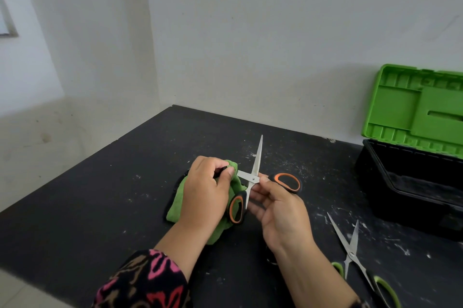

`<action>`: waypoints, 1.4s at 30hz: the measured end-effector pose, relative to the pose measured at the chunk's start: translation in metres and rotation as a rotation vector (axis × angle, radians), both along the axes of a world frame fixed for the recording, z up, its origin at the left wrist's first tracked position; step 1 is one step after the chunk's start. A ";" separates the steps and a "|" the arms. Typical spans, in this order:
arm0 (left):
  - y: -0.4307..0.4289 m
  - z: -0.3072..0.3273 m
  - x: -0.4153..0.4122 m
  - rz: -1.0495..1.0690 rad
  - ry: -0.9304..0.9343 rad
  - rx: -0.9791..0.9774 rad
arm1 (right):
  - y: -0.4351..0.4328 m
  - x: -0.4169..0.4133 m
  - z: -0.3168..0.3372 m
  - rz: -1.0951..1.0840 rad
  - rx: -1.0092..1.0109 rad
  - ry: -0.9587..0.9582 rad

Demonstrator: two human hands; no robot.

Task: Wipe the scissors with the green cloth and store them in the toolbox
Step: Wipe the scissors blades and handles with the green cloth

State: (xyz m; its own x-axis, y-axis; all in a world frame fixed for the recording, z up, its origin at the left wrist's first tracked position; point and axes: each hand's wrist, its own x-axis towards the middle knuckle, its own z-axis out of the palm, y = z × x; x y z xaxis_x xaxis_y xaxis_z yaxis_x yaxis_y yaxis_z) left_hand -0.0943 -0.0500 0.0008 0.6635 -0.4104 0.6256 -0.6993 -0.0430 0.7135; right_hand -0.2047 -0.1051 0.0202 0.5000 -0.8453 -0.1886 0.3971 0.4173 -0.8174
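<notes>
I count two pairs of scissors, an orange-handled pair (253,178) and a green-handled pair (351,254); one green cloth (175,207); one toolbox (413,182); one table (100,207); my left hand (205,195) and right hand (283,217).

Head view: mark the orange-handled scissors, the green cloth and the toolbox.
orange-handled scissors (253,179), head view, on the pivot.
green cloth (175,207), head view, on its lower-left fold.
toolbox (413,217), head view, on the black base's front wall.

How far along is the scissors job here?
Done: the toolbox stands open. In hand: the left hand pinches the green cloth on a blade of the orange-handled scissors, held by the right hand. Left: storing them; the green-handled scissors lie on the table.
</notes>
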 end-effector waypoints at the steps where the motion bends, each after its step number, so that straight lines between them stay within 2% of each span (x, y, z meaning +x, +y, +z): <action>1: 0.001 0.001 0.002 0.009 0.017 0.003 | 0.000 0.000 0.000 -0.002 0.002 -0.004; 12: 0.004 0.002 0.017 0.062 0.170 0.079 | -0.003 0.000 -0.003 0.018 -0.013 0.014; 15: 0.005 0.003 0.024 0.116 0.214 0.036 | -0.006 -0.002 -0.001 0.015 -0.011 0.003; 17: 0.007 0.004 0.024 0.135 0.170 -0.063 | -0.008 -0.002 -0.001 0.002 -0.020 0.006; 20: 0.008 0.002 0.011 0.039 -0.037 -0.181 | -0.006 -0.001 -0.002 0.001 -0.012 0.005; 24: 0.003 -0.003 -0.006 -0.150 -0.222 -0.149 | -0.003 -0.001 0.000 0.005 -0.003 -0.015; 27: 0.001 -0.006 -0.008 -0.193 -0.239 -0.101 | -0.005 -0.004 0.002 -0.010 0.012 -0.023; 30: 0.002 -0.003 -0.008 -0.170 -0.150 -0.106 | -0.009 -0.004 0.002 -0.036 0.022 -0.007; 36: 0.010 0.009 0.012 0.046 0.333 -0.409 | -0.016 -0.003 0.000 -0.066 0.034 0.051; 39: 0.015 0.010 0.015 0.062 0.333 -0.535 | -0.017 -0.003 -0.001 -0.078 0.038 0.095; 42: 0.017 0.010 0.008 0.010 0.190 -0.509 | -0.017 -0.004 0.001 -0.090 0.047 0.139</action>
